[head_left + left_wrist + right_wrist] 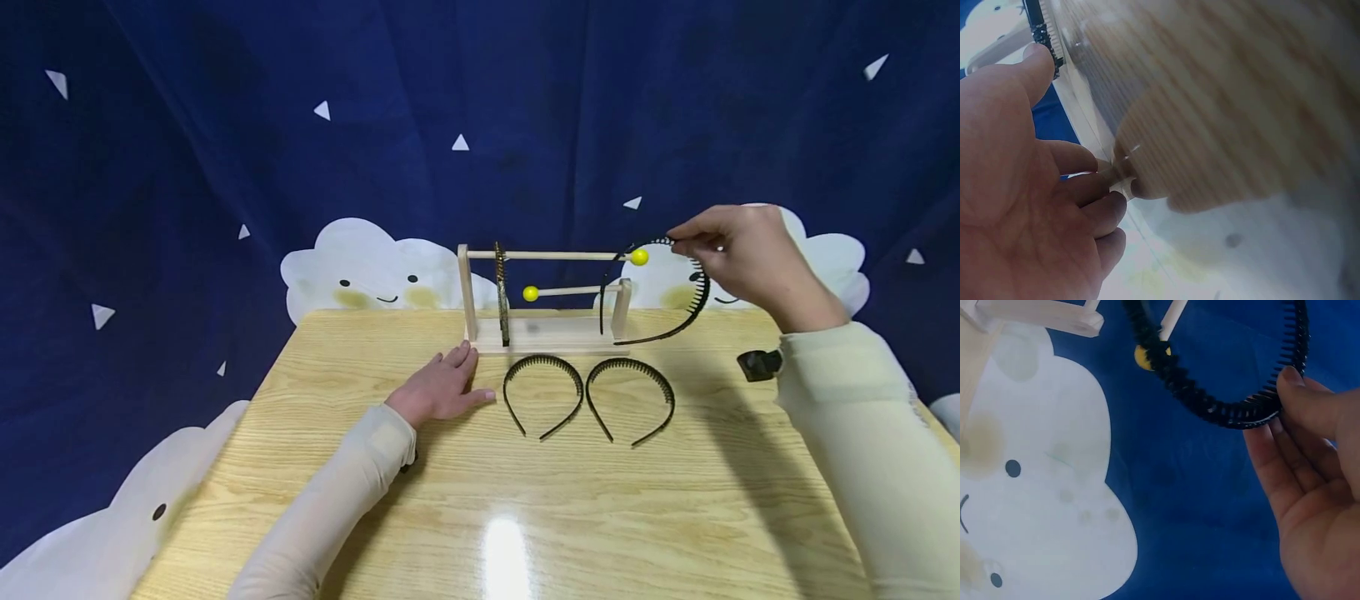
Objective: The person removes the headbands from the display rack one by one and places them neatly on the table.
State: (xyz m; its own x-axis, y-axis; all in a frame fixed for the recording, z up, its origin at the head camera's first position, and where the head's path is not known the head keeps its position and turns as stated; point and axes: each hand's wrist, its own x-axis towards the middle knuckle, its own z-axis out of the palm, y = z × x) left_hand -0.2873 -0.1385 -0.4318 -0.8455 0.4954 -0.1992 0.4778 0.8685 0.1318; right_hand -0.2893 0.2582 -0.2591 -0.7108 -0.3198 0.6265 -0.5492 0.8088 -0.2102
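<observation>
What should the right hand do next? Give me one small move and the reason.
Probably shift the held headband so its opening lines up with the yellow knob. The right hand pinches the band near the end of the upper rod; in the right wrist view the band crosses in front of the knob, and another headband is already on that rod.

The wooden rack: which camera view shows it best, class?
The head view, because it frames the wooden rack from end to end, base and both bars included. The right wrist view shows cropped parts, including one yellow tip; the left wrist view, only a portion.
</observation>
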